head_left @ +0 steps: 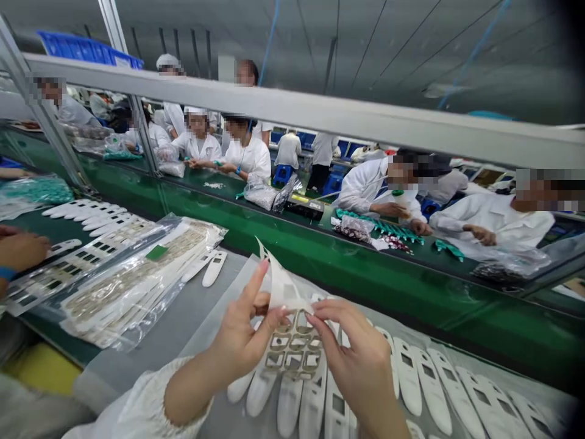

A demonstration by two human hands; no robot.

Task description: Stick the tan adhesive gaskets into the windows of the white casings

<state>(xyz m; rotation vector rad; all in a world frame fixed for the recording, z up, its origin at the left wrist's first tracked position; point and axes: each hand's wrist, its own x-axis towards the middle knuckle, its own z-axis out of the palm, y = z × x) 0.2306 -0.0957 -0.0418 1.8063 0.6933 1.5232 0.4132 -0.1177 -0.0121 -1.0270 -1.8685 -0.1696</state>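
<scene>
My left hand [244, 332] pinches the upper left edge of an adhesive sticker sheet [287, 291] between thumb and fingers, its index finger stretched upward. The sheet's white part curls up, and its lower part bears rows of small square frames with open middles. At the sheet's right edge, my right hand [359, 350] has thumb and index finger closed on it. Below the sheet, partly hidden by it and by my hands, lie white plastic housings [439, 390] with rectangular window holes, in a row on grey covering [201, 317].
On the left, a clear bag [137, 274] holds more sticker sheets, with another person's hand [21, 250] beyond it. Two loose housings [214, 268] lie beside the bag. A green conveyor edge [247, 238] and a metal rail [292, 107] run across; co-workers in white sit opposite.
</scene>
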